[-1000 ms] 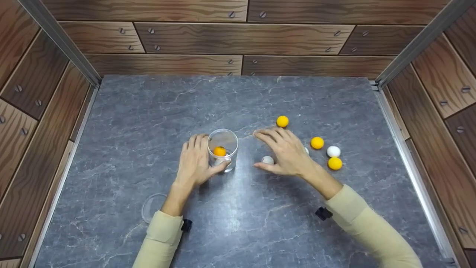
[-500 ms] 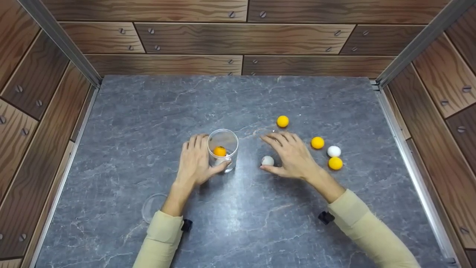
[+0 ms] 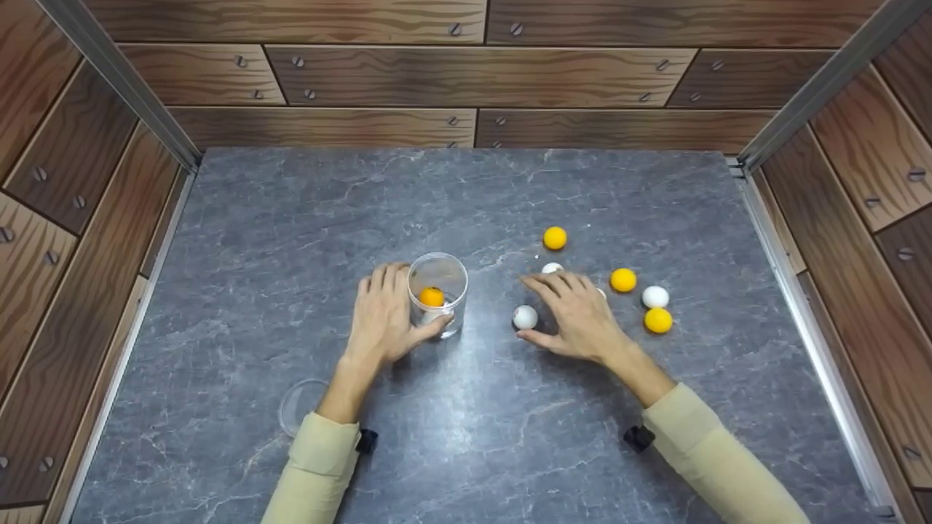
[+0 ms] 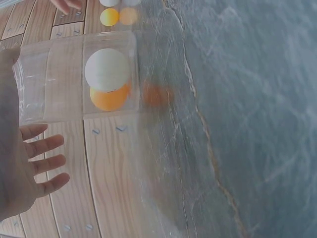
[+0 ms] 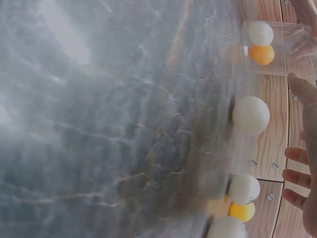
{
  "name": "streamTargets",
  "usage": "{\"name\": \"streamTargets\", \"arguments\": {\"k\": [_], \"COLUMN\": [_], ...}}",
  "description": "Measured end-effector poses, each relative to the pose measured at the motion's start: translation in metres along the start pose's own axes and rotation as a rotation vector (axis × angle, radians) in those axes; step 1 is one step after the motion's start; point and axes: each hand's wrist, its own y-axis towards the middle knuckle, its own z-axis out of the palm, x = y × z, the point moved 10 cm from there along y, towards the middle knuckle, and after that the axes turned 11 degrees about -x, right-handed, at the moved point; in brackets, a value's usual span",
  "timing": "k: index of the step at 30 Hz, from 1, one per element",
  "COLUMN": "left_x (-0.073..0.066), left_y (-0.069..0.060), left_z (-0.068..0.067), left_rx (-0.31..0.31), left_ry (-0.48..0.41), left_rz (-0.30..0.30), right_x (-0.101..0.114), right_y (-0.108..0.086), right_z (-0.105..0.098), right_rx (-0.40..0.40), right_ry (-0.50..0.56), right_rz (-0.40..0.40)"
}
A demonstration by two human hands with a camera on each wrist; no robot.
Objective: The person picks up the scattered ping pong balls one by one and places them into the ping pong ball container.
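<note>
In the head view, my left hand (image 3: 382, 313) holds a clear plastic cup (image 3: 437, 280), its thumb across the near side and the fingers along the left. Inside the upright cup lie an orange table tennis ball (image 3: 431, 296) and a white table tennis ball (image 4: 106, 70). My right hand (image 3: 579, 316) hovers over the table with thumb and fingers spread, holding nothing. A loose white ball (image 3: 524, 317) sits just left of its thumb. Another white ball (image 3: 552, 268) peeks out behind the fingertips, and a further one (image 3: 601, 292) is mostly hidden by the hand.
To the right lie a white ball (image 3: 655, 297) and two orange balls, one nearer (image 3: 658, 320) and one farther (image 3: 623, 280). Another orange ball (image 3: 555, 238) rests farther back. A clear round lid (image 3: 300, 407) lies by the left forearm. Wood-patterned walls (image 3: 466, 73) enclose the table.
My right hand has drawn back to the right and toward the body, uncovering the white balls near its thumb and fingertips. The left hand and cup have stayed in place.
</note>
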Motion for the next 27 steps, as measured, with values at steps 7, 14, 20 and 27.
{"name": "streamTargets", "arguments": {"k": [7, 14, 20, 27], "left_x": [-0.001, -0.001, 0.000, 0.001], "left_y": [0.000, 0.000, 0.000, 0.000], "left_z": [0.000, 0.000, -0.001, 0.000], "left_rx": [-0.001, -0.013, -0.029, -0.015], "left_ry": [0.002, -0.004, -0.013, -0.032], "left_rz": [0.005, 0.009, 0.005, -0.018], "right_x": [-0.004, -0.006, -0.007, -0.004], "right_y": [-0.010, -0.016, -0.016, -0.017], "right_z": [0.006, 0.010, 0.010, 0.018], "right_rx": [0.019, 0.044, 0.027, 0.061], "right_ry": [0.003, -0.015, -0.014, -0.041], "right_rz": [0.035, 0.056, 0.064, 0.061]}}
